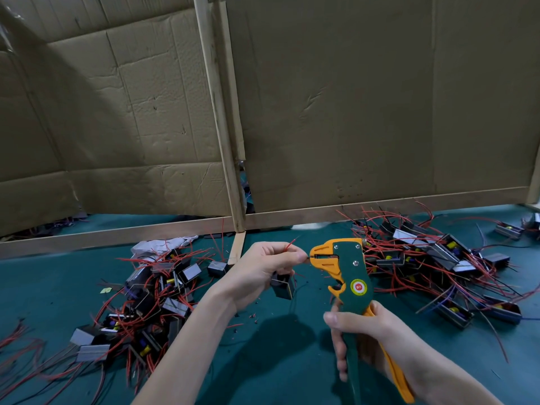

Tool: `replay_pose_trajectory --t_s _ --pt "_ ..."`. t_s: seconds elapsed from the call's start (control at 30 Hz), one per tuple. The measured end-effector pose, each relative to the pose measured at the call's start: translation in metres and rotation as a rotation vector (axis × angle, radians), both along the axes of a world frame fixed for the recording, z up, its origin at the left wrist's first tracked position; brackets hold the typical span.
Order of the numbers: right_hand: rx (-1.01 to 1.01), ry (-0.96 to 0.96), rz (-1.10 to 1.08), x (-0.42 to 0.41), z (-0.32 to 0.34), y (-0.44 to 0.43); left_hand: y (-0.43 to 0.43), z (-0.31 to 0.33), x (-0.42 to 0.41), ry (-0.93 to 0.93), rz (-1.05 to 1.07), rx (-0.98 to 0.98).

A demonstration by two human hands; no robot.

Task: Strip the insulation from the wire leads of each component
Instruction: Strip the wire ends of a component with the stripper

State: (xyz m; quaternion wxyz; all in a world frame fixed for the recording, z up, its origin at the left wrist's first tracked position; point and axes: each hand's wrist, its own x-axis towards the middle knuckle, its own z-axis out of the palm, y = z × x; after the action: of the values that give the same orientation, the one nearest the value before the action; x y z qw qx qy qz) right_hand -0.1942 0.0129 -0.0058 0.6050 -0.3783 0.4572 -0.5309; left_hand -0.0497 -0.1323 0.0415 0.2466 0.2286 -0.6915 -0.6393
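My left hand (263, 267) holds a small black box component (283, 286) and pinches one of its wire leads, whose tip sits in the jaws of the wire stripper (349, 276). A red lead (291, 244) sticks up from the same fingers. The stripper is green with orange jaws and handles. My right hand (359, 337) is wrapped around its handles, jaws pointing left toward the left hand. A pile of components with red leads (152, 299) lies to the left, and another pile (432, 264) to the right.
The green table mat (277, 361) carries small bits of cut insulation under my hands. Cardboard panels (365, 97) on wooden strips wall off the back. Loose red and black wires (20, 346) trail at the far left edge.
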Motion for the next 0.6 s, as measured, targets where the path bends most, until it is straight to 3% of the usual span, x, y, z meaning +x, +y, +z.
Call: replay_pose_trajectory --t_s 0.23,0.4,0.5,0.6 --pt "0.064 0.052 -0.21 0.011 -0.001 -0.002 -0.004 -0.004 -0.002 0.091 -0.034 0.112" --pt "-0.083 -0.234 -0.149 0.001 0.005 -0.005 -0.001 -0.011 -0.008 0.052 0.057 -0.149" --pt "-0.126 -0.211 -0.12 -0.007 0.007 -0.004 -0.007 -0.002 -0.001 0.034 0.135 -0.325" --pt "-0.101 -0.175 -0.068 -0.01 0.007 -0.003 -0.006 0.004 0.003 0.055 0.171 -0.371"
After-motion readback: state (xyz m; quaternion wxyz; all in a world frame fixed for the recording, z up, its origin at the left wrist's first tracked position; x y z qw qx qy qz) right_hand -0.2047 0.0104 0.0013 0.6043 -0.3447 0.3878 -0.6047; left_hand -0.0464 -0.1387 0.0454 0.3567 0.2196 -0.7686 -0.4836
